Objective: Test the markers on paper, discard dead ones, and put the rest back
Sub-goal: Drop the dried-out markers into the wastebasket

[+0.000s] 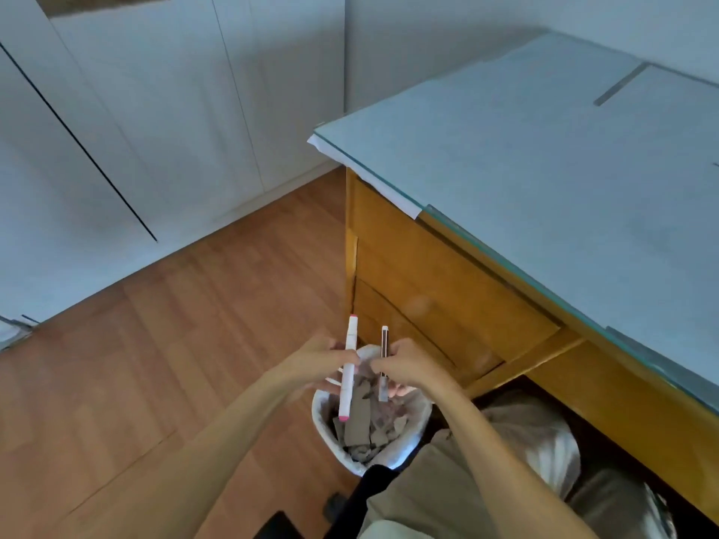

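My left hand (325,361) pinches a thick white marker with pink ends (349,367), held nearly upright. My right hand (408,367) pinches a thinner marker with a dark brown barrel and a grey cap (384,361), also upright. Both markers hang directly above a small waste bin with a white liner (418,425) on the floor, which holds brown cardboard scraps (360,422). No test paper and no marker holder are in view.
A wooden desk with drawers (447,301) stands to the right of the bin, and its top is covered by glass over pale paper (525,157). White cabinet doors (136,130) line the left wall above wood flooring (175,324). My lap (447,480) fills the bottom right.
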